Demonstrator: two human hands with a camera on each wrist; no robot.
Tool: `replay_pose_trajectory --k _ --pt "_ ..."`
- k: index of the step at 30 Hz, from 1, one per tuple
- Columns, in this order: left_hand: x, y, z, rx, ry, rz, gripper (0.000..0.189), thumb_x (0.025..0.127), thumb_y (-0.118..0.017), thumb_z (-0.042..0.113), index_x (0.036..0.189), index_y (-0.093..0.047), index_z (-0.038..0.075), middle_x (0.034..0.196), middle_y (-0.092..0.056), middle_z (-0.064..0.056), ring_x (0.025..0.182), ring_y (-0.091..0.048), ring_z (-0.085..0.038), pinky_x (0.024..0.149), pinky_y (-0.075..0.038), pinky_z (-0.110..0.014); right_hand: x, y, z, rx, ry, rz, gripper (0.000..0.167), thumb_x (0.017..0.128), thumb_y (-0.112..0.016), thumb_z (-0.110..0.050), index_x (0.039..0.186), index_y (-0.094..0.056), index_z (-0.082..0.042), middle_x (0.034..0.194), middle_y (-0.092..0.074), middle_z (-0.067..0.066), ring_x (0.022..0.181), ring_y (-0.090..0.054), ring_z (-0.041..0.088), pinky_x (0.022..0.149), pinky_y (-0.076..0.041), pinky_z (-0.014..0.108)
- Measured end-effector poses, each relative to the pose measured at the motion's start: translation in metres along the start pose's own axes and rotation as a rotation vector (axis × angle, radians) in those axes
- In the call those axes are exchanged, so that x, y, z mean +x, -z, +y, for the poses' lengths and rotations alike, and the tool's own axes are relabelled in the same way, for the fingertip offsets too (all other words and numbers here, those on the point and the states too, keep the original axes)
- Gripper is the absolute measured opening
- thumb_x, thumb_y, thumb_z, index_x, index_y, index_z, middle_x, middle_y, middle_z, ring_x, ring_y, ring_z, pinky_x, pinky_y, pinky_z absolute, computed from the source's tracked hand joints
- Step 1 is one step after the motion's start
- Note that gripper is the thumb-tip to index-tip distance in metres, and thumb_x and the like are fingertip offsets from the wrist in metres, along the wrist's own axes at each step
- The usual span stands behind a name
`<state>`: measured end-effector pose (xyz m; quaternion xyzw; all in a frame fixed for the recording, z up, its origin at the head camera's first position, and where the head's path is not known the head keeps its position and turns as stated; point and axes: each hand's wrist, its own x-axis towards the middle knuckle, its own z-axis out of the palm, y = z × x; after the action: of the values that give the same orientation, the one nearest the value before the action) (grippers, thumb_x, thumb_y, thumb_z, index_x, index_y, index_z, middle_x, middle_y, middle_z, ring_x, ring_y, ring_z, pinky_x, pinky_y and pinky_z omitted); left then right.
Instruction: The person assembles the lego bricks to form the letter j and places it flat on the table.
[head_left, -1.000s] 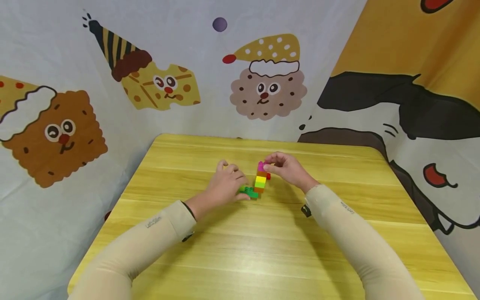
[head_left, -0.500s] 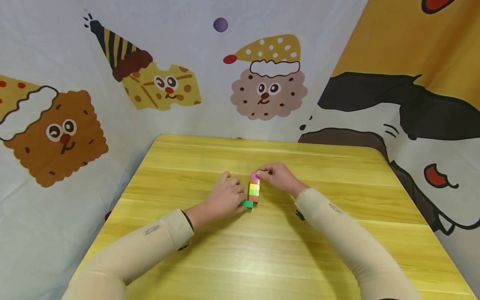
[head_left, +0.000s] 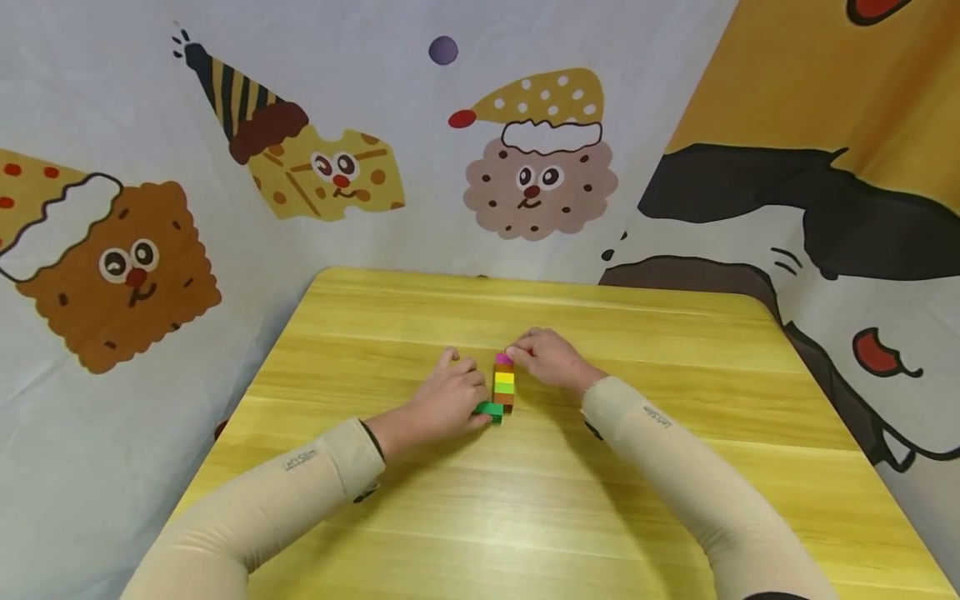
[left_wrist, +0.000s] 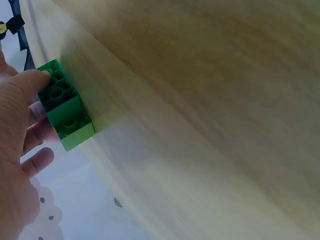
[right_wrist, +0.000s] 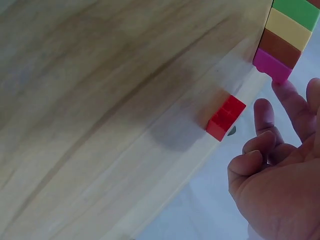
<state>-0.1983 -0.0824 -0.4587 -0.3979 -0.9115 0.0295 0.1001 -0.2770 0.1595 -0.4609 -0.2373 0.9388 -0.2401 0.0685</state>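
Note:
A narrow stack of toy building bricks [head_left: 504,383] stands near the middle of the table, pink at its top over brown, yellow, green and orange. My right hand [head_left: 551,357] pinches the pink brick [right_wrist: 275,65] at that end; in the right wrist view one fingertip meets it while other fingers curl in. Left of the stack's base, my left hand [head_left: 446,396] grips a green building brick [left_wrist: 62,102]. Its hollow underside faces the left wrist camera, with my thumb on one end. In the head view the green brick is close against the stack; whether they join is unclear.
A loose red brick [right_wrist: 226,118] sits on the table beyond the stack, hidden in the head view. The wooden table [head_left: 480,517] ends at the back against a cloth [head_left: 435,242] printed with cartoon characters.
My right hand has brought the brick stack left and nearer, beside the green brick. My left hand has shifted slightly nearer with the green brick. The red brick has dropped out of the head view.

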Motion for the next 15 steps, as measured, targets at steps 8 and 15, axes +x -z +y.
replay_pose_trajectory --k 8,15 --pt "0.016 -0.003 -0.003 -0.029 0.004 0.007 0.03 0.097 -0.075 0.054 0.094 -0.079 0.024 0.107 -0.078 0.006 0.108 -0.059 -0.021 0.111 -0.035 -0.052 0.002 0.005 0.009 0.031 -0.07 0.013 0.043 0.114 -0.05 -0.04 0.131 -0.077 -0.011 0.135 -0.072 0.014 0.131 -0.063 0.036 0.117 -0.047 0.054" --pt "0.027 -0.005 -0.005 -0.03 0.016 -0.001 0.03 0.096 -0.077 0.053 0.093 -0.08 0.023 0.11 -0.079 0.005 0.108 -0.059 -0.022 0.106 -0.035 -0.049 0.005 0.008 0.02 0.056 -0.097 0.015 0.048 0.115 -0.046 -0.042 0.138 -0.073 -0.01 0.14 -0.07 0.017 0.137 -0.06 0.038 0.121 -0.044 0.056"
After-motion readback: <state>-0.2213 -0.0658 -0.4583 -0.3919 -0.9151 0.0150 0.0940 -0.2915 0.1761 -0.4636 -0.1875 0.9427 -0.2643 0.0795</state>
